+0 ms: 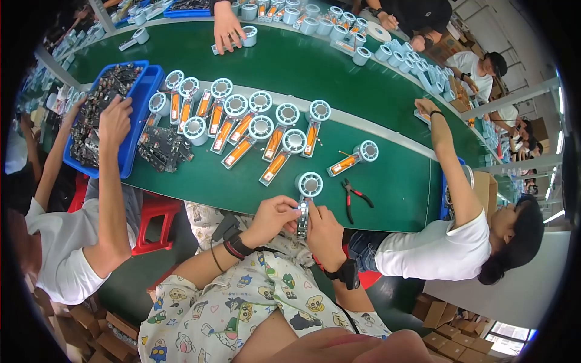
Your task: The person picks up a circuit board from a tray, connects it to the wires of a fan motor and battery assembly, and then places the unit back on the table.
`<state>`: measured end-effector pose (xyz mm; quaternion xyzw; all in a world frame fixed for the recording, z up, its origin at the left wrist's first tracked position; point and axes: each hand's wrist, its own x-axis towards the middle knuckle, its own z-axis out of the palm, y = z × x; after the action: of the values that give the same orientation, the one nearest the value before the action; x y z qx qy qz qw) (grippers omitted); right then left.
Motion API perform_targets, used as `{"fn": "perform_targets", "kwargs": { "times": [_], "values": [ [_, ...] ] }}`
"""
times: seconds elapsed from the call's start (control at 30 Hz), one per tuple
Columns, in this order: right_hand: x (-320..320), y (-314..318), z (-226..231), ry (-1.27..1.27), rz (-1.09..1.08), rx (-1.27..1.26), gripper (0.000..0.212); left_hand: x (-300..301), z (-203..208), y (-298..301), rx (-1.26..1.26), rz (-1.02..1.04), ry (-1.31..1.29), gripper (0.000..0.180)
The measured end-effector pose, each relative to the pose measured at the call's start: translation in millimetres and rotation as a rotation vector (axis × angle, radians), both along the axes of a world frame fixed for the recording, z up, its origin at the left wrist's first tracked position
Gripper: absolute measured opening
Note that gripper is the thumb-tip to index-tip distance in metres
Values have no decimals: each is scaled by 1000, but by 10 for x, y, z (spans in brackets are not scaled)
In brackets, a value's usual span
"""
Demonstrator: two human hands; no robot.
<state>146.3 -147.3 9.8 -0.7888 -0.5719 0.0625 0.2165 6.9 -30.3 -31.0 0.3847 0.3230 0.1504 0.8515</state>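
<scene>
Just past the table's near edge I hold a light blue handheld fan body [310, 184], its round grilled head pointing away from me. My right hand [325, 233] is closed around the right side of its handle. In the handle lies a dark circuit board [302, 221]. My left hand [273, 218] is closed in a pinch at the handle's left edge; what sits between its fingertips is too small to tell. Red-handled cutting pliers [357, 199] lie to the right, and beyond them a fan body [357, 157] showing an orange battery.
Several fan bodies [260, 127] with orange batteries stand left of centre, beside a pile of circuit boards [163, 148]. A co-worker reaches into a blue tray [156, 78] at left. Another sits at right, arm over the green conveyor belt [387, 100]. A hand [227, 27] works across it.
</scene>
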Motion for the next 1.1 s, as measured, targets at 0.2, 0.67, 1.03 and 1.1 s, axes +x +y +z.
{"fn": "perform_targets", "kwargs": {
  "times": [0.2,0.67,1.03,1.1],
  "values": [
    [116,-64,-290,498,-125,231,27,115,-13,-97,69,89,8,20],
    [112,-4,-503,902,-270,191,27,197,114,14,255,-3,150,21],
    [174,-12,-414,762,-192,41,28,218,-10,-6,521,-67,188,22],
    [145,-17,-429,752,-206,72,27,176,-14,-31,584,-70,175,31]
  ]
}}
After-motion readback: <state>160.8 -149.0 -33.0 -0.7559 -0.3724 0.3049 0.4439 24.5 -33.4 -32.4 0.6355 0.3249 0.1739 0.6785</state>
